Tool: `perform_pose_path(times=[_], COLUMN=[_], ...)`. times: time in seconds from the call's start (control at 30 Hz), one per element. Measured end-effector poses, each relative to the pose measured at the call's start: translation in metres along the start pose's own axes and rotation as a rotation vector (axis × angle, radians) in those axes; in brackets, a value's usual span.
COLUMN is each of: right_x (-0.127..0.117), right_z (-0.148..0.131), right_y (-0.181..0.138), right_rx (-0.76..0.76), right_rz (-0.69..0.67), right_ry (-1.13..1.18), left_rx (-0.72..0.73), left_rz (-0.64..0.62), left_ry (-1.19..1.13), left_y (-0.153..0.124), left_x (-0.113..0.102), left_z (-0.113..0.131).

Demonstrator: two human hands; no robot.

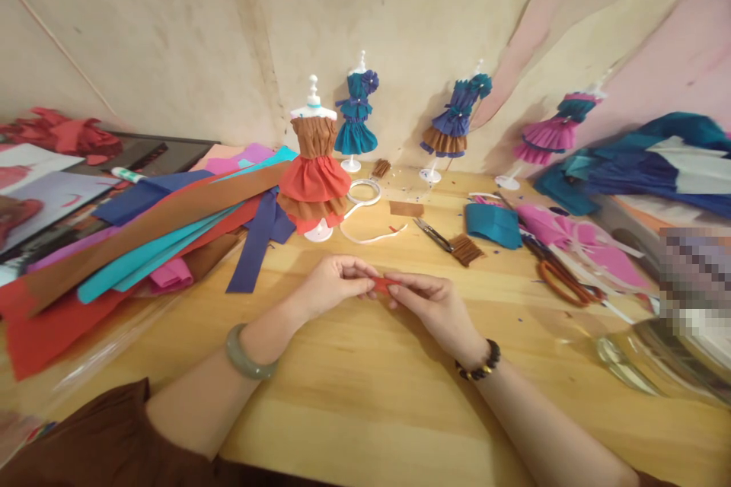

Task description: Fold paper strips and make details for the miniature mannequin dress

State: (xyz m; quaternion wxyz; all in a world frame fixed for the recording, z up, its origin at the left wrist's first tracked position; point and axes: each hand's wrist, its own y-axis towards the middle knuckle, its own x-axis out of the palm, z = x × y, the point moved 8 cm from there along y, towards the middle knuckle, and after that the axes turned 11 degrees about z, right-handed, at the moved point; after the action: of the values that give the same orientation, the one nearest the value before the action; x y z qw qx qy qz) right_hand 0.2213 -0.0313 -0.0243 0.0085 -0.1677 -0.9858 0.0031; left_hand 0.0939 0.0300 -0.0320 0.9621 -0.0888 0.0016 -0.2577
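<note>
My left hand (336,283) and my right hand (429,303) meet over the wooden table (365,388), each pinching an end of a small red piece of fabric (384,285). Both hands have their fingers closed on it. Just beyond them stands a small white mannequin (314,160) wearing a brown top and a red and brown layered skirt. A white ribbon (365,205) curls beside its base. Small snips (431,233) lie by a pleated brown scrap (465,249).
Long strips of brown, teal, red, blue and pink cloth (142,236) pile at the left. Three more dressed mannequins (355,118) stand along the wall. Orange-handled scissors (563,281), teal and pink cloth and a clear plastic sheet (656,365) lie at the right.
</note>
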Motion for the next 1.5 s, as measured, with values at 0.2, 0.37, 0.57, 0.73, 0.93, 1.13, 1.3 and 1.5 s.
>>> perform_pose_path(times=[0.2,0.37,0.57,0.73,0.93,1.13,1.3,1.5], right_x=[0.002,0.004,0.006,0.009,0.007,0.007,-0.003,-0.001], right_z=[-0.008,-0.009,-0.019,-0.028,-0.015,-0.006,-0.008,-0.034], right_y=[-0.002,-0.004,-0.008,-0.012,-0.009,-0.006,-0.004,-0.017], right_rx=[-0.07,-0.12,-0.257,-0.392,-0.234,-0.109,-0.238,-0.571], right_rz=[-0.023,-0.08,-0.11,-0.11,-0.116,-0.076,0.029,0.034], right_ry=[0.0,-0.058,-0.098,-0.185,-0.095,0.023,-0.104,-0.297], left_rx=[-0.028,-0.042,-0.031,0.014,0.045,0.238,0.44,0.494], left_rz=[-0.002,-0.005,-0.061,-0.054,0.028,0.088,0.164,0.137], left_ry=[-0.051,-0.105,-0.174,-0.089,0.011,0.157,0.371,0.493], left_y=[0.001,-0.002,-0.002,-0.001,-0.001,-0.007,-0.015,-0.019], left_x=[0.001,0.001,0.001,0.0,-0.002,0.002,0.004,0.008], left_z=[-0.001,0.001,0.0,0.004,0.007,0.018,0.033,0.039])
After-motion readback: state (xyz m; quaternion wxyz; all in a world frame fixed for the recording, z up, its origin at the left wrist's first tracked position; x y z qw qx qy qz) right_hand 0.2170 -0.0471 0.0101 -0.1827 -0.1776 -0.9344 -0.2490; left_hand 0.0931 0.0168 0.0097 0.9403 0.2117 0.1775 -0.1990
